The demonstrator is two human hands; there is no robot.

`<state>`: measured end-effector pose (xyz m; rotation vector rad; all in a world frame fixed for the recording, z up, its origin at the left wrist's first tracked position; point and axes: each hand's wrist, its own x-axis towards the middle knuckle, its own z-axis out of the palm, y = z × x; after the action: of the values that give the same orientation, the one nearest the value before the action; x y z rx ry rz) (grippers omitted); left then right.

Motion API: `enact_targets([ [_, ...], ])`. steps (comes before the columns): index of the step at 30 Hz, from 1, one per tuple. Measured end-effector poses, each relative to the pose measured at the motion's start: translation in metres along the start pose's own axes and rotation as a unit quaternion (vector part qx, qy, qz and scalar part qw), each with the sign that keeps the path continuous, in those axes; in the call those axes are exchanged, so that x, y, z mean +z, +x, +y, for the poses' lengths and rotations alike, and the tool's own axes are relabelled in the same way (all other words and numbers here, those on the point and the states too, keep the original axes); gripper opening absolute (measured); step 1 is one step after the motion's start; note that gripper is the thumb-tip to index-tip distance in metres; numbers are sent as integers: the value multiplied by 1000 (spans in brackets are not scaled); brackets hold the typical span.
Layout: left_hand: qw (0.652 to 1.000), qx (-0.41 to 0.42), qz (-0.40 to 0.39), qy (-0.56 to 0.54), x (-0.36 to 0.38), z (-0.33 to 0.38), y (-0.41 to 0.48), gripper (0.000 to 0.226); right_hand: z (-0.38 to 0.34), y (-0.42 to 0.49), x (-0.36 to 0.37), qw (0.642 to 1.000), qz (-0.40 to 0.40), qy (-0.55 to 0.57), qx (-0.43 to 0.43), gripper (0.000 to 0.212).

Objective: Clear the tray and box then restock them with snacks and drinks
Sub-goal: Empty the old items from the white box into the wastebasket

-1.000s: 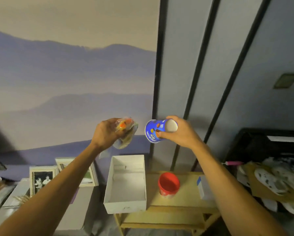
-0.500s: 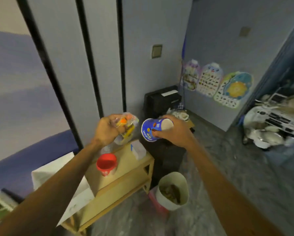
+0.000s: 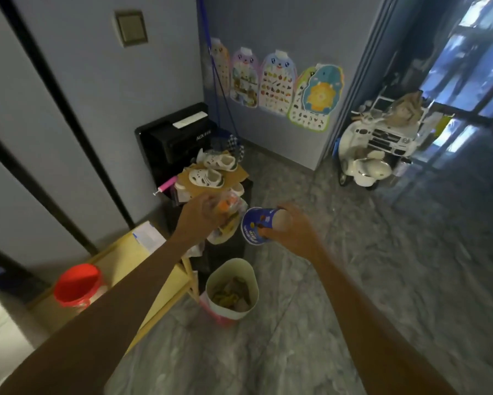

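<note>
Since a moment ago I've turned from the box toward the waste bin (image 3: 231, 289) on the floor. Beyond it, my left hand (image 3: 200, 216) grips crumpled wrappers (image 3: 228, 220), my right hand (image 3: 291, 233) the blue cup (image 3: 257, 225). Best lower both over the bin's mouth before letting go.

Dim, bluish; motion-blurred edges (wide-angle bending); window (image 3: 467, 52) perhaps brightest.

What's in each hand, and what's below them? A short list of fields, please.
left hand: grips crumpled snack wrappers
right hand: grips blue paper cup, tipped sideways
waste bin: on the floor below the hands, partly filled with rubbish
wooden shelf: beside the bin, holds a red-lidded jar
</note>
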<state>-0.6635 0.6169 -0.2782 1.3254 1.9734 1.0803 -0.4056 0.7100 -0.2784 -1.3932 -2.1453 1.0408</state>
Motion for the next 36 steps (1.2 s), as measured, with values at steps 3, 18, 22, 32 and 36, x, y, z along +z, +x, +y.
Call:
enact_targets([
  [3, 999, -24, -24, 24, 38, -21, 14, 56, 46, 13, 18, 999, -13, -2, 35, 77],
  [18, 981, -175, -81, 23, 270, -354, 53, 46, 322, 92, 331, 984, -42, -20, 175, 74],
  [22, 984, -153, -89, 21, 311, -429, 53, 24, 369, 97, 396, 980, -68, -37, 181, 73],
  [32, 980, -125, -119, 101, 296, -449, 53, 54, 364, 103, 402, 979, -63, -94, 169, 65],
  [36, 981, -87, -119, 128, 249, -392, 59, 70, 308, 106, 337, 983, -44, -104, 147, 76],
])
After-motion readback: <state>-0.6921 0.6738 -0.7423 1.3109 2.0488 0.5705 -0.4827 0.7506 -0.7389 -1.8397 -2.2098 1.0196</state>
